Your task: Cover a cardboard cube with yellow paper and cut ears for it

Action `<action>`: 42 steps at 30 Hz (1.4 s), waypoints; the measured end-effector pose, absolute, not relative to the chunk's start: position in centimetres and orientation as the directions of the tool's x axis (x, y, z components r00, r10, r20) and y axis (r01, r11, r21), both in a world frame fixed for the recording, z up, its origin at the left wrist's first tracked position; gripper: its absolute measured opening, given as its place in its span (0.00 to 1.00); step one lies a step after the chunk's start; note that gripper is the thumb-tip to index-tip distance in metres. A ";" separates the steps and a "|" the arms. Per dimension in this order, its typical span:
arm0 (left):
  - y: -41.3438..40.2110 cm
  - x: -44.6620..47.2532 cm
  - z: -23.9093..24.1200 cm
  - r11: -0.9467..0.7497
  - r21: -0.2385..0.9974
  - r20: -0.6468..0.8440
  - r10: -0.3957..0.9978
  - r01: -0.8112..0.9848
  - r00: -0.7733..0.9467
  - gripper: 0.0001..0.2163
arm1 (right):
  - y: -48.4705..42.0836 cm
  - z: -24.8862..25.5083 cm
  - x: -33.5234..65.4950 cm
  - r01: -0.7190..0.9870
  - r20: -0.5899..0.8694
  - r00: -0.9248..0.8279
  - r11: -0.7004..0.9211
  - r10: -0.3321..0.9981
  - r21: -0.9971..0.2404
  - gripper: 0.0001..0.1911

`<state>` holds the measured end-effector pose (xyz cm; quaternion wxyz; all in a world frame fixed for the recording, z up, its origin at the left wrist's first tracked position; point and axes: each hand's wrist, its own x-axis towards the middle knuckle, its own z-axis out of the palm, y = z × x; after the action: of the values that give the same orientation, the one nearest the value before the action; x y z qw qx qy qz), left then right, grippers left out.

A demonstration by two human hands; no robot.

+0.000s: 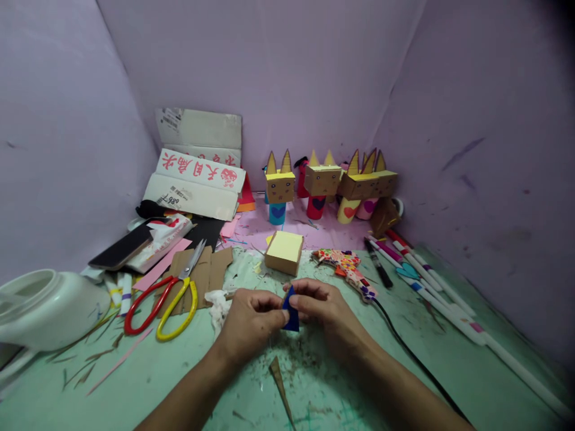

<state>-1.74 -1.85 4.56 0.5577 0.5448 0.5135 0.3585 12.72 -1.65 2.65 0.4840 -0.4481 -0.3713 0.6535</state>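
Fingers [273, 321] of the left hand [245, 317] and right hand [329, 304] pinch a small blue piece [293, 321] above the counter [245, 386], just in front of the yellow-topped box [284, 254]. Probably paper, it should handle as light, thin and easily creased; its edges offer the best hold.
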 end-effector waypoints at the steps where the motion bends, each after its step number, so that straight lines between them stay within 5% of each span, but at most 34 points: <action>1: -1.9 -1.7 4.6 0.144 0.976 -0.179 0.959 0.165 0.221 0.06 | -1.6 2.7 12.8 -0.287 -0.207 -0.141 -0.240 0.968 -0.928 0.08; 13: -2.1 -1.6 4.3 0.120 0.969 -0.176 0.948 0.214 0.265 0.08 | -1.6 2.2 12.9 -0.257 -0.145 -0.079 -0.160 0.986 -0.953 0.03; 24: -1.9 -1.9 4.1 0.045 0.972 -0.098 0.969 0.230 0.225 0.09 | -1.5 2.0 12.9 -0.326 -0.187 -0.116 -0.215 0.976 -0.920 0.16; 42: -1.9 -1.6 3.5 -0.080 0.916 0.011 0.985 0.393 0.175 0.09 | -1.6 2.9 12.3 -0.366 -0.221 -0.090 -0.239 0.971 -0.899 0.21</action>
<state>-1.59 -1.92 3.52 0.4166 0.6434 0.5352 0.3551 12.32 -1.65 2.91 0.5118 -0.4392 -0.3443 0.6532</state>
